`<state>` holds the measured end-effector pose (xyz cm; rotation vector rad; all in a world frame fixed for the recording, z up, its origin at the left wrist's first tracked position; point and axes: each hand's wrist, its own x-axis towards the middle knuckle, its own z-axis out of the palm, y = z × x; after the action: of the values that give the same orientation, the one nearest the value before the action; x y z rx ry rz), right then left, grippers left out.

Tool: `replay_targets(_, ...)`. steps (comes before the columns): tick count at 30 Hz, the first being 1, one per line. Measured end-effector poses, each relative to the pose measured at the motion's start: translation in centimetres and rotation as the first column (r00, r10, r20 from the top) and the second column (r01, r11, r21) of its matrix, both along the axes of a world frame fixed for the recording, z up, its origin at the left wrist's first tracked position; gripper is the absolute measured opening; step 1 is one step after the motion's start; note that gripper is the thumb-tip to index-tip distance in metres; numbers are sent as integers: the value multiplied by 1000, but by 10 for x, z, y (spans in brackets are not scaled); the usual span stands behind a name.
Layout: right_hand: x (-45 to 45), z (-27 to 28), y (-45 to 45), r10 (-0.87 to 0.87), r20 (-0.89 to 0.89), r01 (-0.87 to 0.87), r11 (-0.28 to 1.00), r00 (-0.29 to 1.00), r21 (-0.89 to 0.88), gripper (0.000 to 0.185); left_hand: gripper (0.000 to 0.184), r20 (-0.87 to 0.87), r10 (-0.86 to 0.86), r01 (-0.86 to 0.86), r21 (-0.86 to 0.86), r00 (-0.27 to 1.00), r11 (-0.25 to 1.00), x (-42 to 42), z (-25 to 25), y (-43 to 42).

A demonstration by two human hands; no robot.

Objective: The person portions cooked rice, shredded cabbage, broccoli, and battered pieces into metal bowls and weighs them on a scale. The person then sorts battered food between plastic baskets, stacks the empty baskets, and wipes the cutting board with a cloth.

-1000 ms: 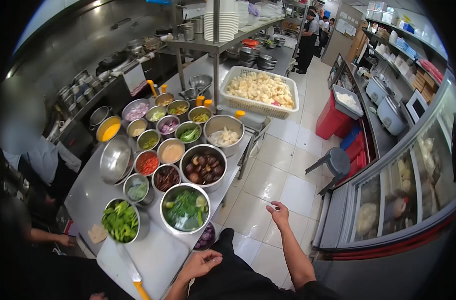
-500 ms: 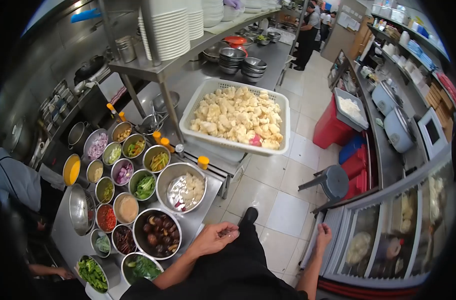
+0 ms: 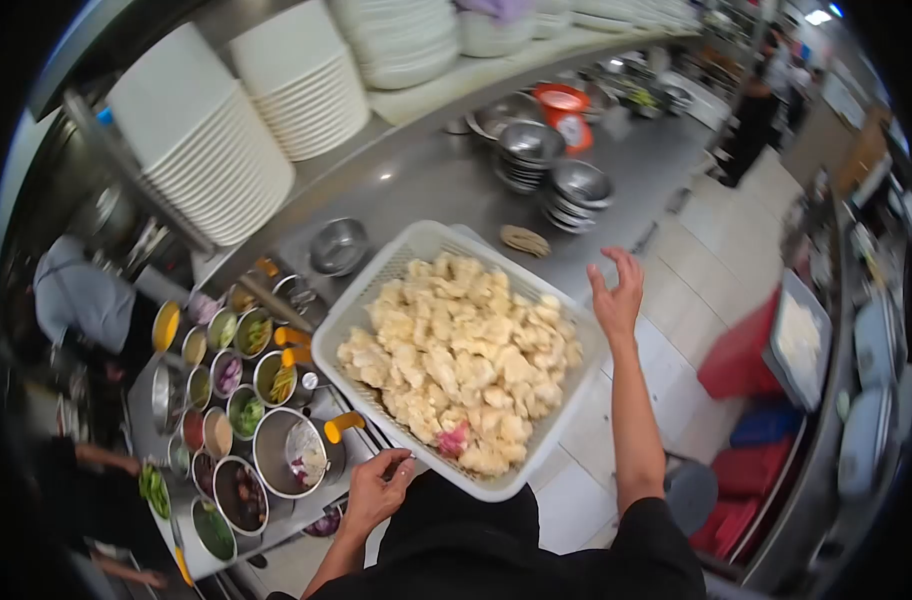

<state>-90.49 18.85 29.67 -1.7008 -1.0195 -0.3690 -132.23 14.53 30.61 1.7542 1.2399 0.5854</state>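
A white plastic basket [image 3: 351, 345] heaped with pale yellow, lumpy pieces [image 3: 466, 350] lies directly in front of me. One pink piece [image 3: 454, 438] shows near its front end. My left hand [image 3: 379, 487] is just off the basket's near left side, its fingers loosely bent and apart, with nothing visible in them. Past the right rim, my right hand [image 3: 619, 290] reaches forward, fingers spread and holding nothing. A folded tan cloth [image 3: 525, 240] lies on the steel counter [image 3: 416, 195] beyond the basket. Near my left hand stands a steel pot [image 3: 288, 455] with white and purplish pieces inside.
Several steel pots of chopped ingredients crowd the left table, including dark round pieces [image 3: 244, 497]. White dishes [image 3: 206, 140] are stacked on the shelf above. Metal bowls [image 3: 579, 190] and an orange scale [image 3: 564, 110] stand farther back. Other people [image 3: 86, 290] are at left and far right.
The view has moved closer to the basket and tilted. My right hand has come up from low at the right to beside the basket's far right side. My left hand has neared its front.
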Motion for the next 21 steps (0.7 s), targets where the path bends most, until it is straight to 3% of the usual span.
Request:
replay_targets(5, -1, 14, 129, 318, 140, -315, 948, 938, -43, 26, 18, -23, 255, -253, 53, 967, 966, 5, -15, -22)
replay_targets(9, -73, 28, 202, 611, 177, -571, 788, 772, -229, 23, 19, 59, 462, -459, -58, 885, 886, 2, -48, -36)
replay_targets(11, -117, 24, 240, 792, 98, -712, 589, 603, -383, 27, 19, 97, 531, -524, -94, 842, 847, 2, -60, -43)
replay_targets(12, -133, 22, 258, 820, 113, -730, 554, 561, -400, 27, 20, 82, 557, -543, -143, 827, 827, -3, -63, -44)
replay_targets(14, -186, 6, 307, 905, 128, -687, 394, 405, -611, 32, 17, 67, 586, -571, -156, 808, 806, -13, -61, -47)
replay_targets(15, -196, -36, 352, 912, 282, -668, 409, 297, -622, 36, 15, 29, 580, -568, -164, 814, 807, -23, -59, -52)
replay_targets(16, -210, -54, 381, 930, 51, -563, 263, 364, -784, 53, 17, -4, 591, -586, -128, 807, 800, -32, -61, -58)
replay_targets(17, -221, -76, 408, 977, 88, -532, 179, 193, -827, 62, 17, -11, 719, -714, -124, 695, 689, -42, -62, -66)
replay_targets(19, -248, -88, 426, 989, 89, -402, 130, 119, -907, 74, 22, -48, 678, -678, -119, 733, 725, -71, -69, -87)
replay_targets(20, -260, -95, 430, 997, -15, -393, 14, 71, -920, 77, 25, -70, 702, -705, -115, 709, 700, -82, -80, -100)
replay_targets(21, -275, -89, 424, 991, -48, -310, -6, 127, -951, 81, 25, -64, 767, -767, -128, 639, 628, -89, -86, -111)
